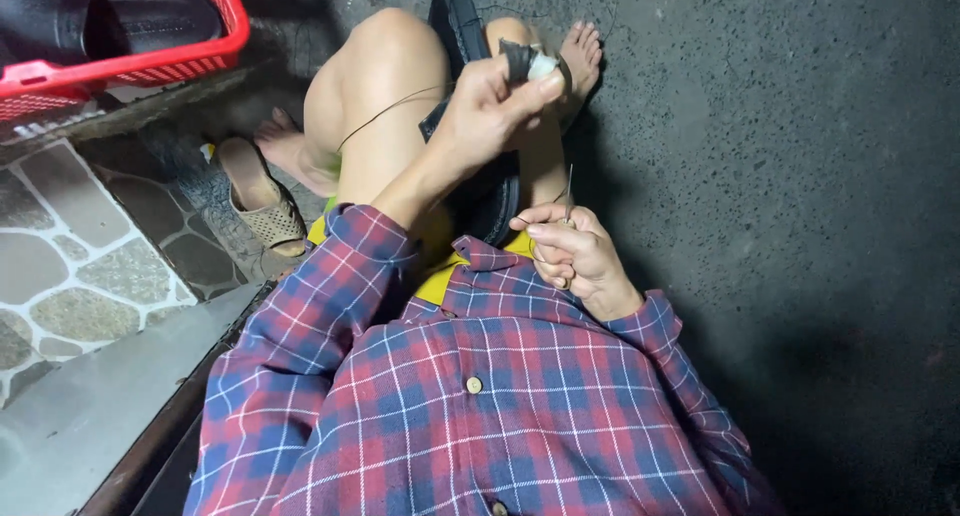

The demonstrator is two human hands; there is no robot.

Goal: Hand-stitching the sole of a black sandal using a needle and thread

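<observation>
Landmark: the black sandal (470,96) lying across the seated person's lap and knees.

Far left of it and above, a red plastic basket (150,51) holds dark footwear. Below the basket lies stone-pattern paving (70,266), and a beige slipper (262,204) sits just left of the sandal, beside the person's bare foot.

The left hand (490,111) is raised over the sandal, fingers pinched shut on a small spool of dark thread (530,64) with a pale core. A thin thread (390,111) runs from there leftward across the knee.

Just below and right of the sandal, the right hand (572,251) is closed on a needle (569,191), its tip pointing upward. The hands are apart.

Right of the sandal is bare dark concrete floor (800,176).
</observation>
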